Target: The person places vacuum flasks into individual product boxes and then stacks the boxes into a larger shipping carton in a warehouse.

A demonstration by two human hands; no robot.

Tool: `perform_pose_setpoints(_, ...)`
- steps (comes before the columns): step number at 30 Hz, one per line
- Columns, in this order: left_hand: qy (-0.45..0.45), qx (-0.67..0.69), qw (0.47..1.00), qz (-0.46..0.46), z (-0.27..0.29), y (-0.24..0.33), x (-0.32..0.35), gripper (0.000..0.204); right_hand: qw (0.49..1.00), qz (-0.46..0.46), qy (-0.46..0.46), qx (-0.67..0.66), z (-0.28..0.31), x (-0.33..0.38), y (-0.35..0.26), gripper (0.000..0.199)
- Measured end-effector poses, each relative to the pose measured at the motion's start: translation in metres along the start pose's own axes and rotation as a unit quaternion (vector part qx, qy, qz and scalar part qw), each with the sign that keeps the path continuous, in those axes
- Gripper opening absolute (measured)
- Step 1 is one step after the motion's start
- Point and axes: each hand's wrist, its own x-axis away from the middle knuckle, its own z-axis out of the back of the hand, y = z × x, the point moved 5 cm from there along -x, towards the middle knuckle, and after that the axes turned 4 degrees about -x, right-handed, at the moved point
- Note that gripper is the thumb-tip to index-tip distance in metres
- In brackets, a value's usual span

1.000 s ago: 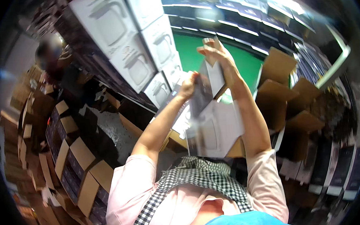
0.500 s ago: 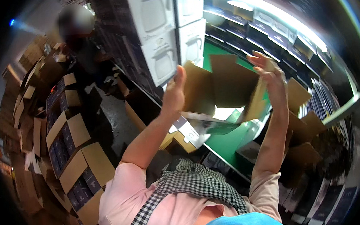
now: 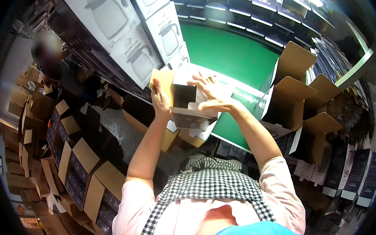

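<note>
I hold a small dark product box (image 3: 183,107) with brown cardboard flaps in front of me, above the edge of a green table (image 3: 231,51). My left hand (image 3: 159,100) grips its left side and brown flap. My right hand (image 3: 210,93) lies flat with fingers spread on the box's top right. White flat sheets (image 3: 197,129) lie under the box on the table edge.
Stacked white cartons with jug pictures (image 3: 128,39) rise at upper left. Open brown cartons (image 3: 293,90) stand to the right on the table. Open cartons of dark boxes (image 3: 78,174) fill the floor at left. Another person (image 3: 57,64) is at upper left. Dark boxes (image 3: 267,11) line the far side.
The box has come down from overhead to chest height at the table edge. My right hand went from gripping the raised flap to lying flat on top.
</note>
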Motion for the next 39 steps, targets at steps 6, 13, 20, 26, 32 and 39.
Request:
perform_pose_setpoints(6,-0.309,-0.144,0.928,-0.149,-0.026,0.012,-0.002,0.069,0.984,-0.003,0.17,0.061,-0.006,-0.003,-0.01,0.022)
perform_pose_setpoints(13,-0.267,-0.487,0.826,-0.094,-0.034,0.005,-0.034,0.117,0.779,-0.234,0.438,-0.383,-0.027,0.042,0.018,0.031)
perform_pose_setpoints(20,-0.212,-0.635,0.73,-0.137,-0.065,0.017,0.003,0.099,0.533,-0.388,0.141,-0.739,-0.1,0.09,0.021,0.064)
perform_pose_setpoints(26,-0.227,-0.23,0.939,-0.118,0.009,0.091,0.029,0.028,0.739,-0.221,0.344,-0.535,-0.036,0.121,-0.019,0.086)
perform_pose_setpoints(32,-0.374,-0.164,0.905,0.12,0.042,-0.079,-0.047,0.044,0.91,-0.06,0.409,-0.028,0.004,0.115,-0.025,0.112)
perform_pose_setpoints(39,-0.43,-0.183,0.882,0.058,-0.168,-0.267,-0.09,0.052,0.855,-0.239,0.397,0.231,-0.003,0.167,0.082,0.102)
